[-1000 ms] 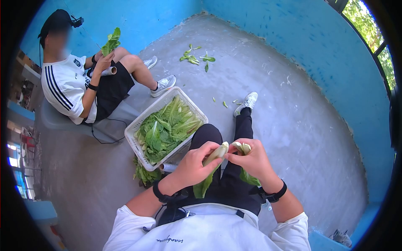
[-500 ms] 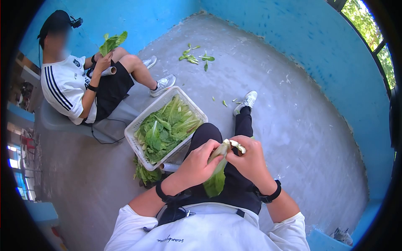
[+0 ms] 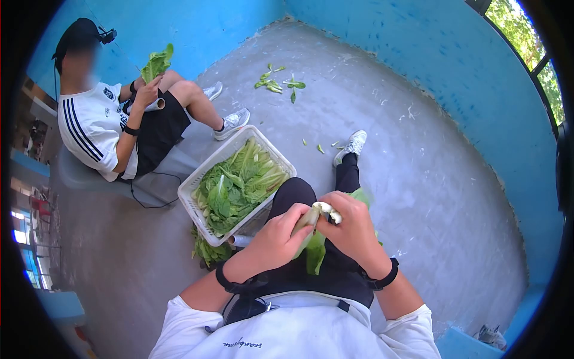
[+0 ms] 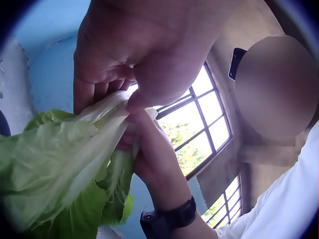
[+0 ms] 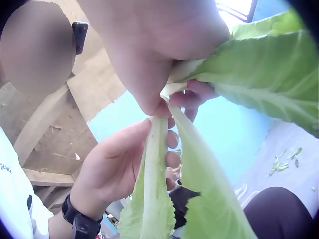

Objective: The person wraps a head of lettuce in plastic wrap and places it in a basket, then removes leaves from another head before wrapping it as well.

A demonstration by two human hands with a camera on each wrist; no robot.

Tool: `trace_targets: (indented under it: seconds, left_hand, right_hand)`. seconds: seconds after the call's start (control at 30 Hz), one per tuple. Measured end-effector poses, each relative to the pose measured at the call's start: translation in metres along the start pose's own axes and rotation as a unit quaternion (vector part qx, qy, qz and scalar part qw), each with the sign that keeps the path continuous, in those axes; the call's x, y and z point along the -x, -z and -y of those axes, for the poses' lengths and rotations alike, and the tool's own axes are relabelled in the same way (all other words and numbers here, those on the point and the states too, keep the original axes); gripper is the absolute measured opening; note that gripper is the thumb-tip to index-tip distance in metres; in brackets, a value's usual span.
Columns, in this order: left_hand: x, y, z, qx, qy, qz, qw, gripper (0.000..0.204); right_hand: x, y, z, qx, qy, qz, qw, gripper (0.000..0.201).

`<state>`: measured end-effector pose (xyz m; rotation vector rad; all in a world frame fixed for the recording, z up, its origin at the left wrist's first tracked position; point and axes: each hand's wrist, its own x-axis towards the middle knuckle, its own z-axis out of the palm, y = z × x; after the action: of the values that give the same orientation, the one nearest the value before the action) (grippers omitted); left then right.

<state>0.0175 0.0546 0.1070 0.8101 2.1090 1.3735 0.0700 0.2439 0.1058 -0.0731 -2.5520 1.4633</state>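
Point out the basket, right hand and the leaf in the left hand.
Basket (image 3: pixel 202 220): head view, outer side wall.
Right hand (image 3: pixel 351 227): head view, back of hand.
Leaf (image 4: pixel 50 164): left wrist view, broad green part.

The head view looks down from above, shirt (image 3: pixel 293 329) at six o'clock; close wrist views share left hand (image 4: pixel 139 55), right hand (image 5: pixel 154 42) and leaves (image 4: pixel 55 164).

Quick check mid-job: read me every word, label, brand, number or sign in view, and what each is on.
"sean…": dark script on the front of the camera wearer's white shirt, upside down in the head view; the letters after that are unclear.
Too small to read: dark lettering and a badge on the seated person's striped shirt.
I can make out no other text.
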Motion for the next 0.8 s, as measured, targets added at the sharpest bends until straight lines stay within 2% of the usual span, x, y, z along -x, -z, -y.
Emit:
trace_targets:
  seconds: [0.07,0.17,0.37,0.43,0.5,0.53,0.57,0.63,0.73,0.77,0.8]
  left_hand:
    - [0.002,0.000,0.002,-0.005,-0.013,0.006,1.000,0.025]
    - [0.003,-0.001,0.003,-0.038,-0.028,0.004,0.999,0.024]
    - [0.007,0.012,-0.005,-0.102,-0.025,0.038,0.994,0.025]
    - [0.010,0.018,-0.001,-0.123,-0.034,0.045,0.991,0.024]
    - [0.010,0.030,0.001,-0.009,0.052,0.052,0.997,0.023]
    - [0.011,0.036,0.002,0.048,0.094,0.053,0.993,0.023]
    - [0.013,0.037,0.015,0.184,0.111,0.058,0.975,0.025]
    - [0.012,0.036,0.017,0.250,0.098,0.072,0.961,0.028]
    - [0.005,0.029,0.013,0.319,0.083,0.075,0.941,0.035]
    - [0.003,0.024,0.012,0.329,0.072,0.068,0.939,0.035]
    - [0.001,0.020,0.011,0.339,0.062,0.062,0.937,0.035]
  right_hand:
    - [0.003,0.003,0.001,-0.015,-0.025,0.041,0.999,0.020]
    - [0.001,0.010,0.000,0.020,-0.012,0.084,0.996,0.021]
    - [0.001,0.025,-0.008,0.079,0.073,0.134,0.985,0.022]
    - [0.002,0.037,-0.017,0.090,0.075,0.149,0.982,0.022]
    - [0.001,0.053,-0.025,0.115,0.068,0.150,0.980,0.018]
    - [0.001,0.061,-0.027,0.074,0.041,0.142,0.986,0.017]
    - [0.001,0.068,-0.028,0.032,0.014,0.135,0.990,0.016]
    - [0.004,0.073,-0.034,-0.093,-0.048,0.136,0.985,0.014]
    - [0.008,0.061,-0.034,-0.239,-0.064,0.132,0.960,0.012]
    - [0.008,0.056,-0.038,-0.241,-0.047,0.135,0.960,0.010]
    - [0.008,0.052,-0.035,-0.281,-0.064,0.135,0.948,0.009]
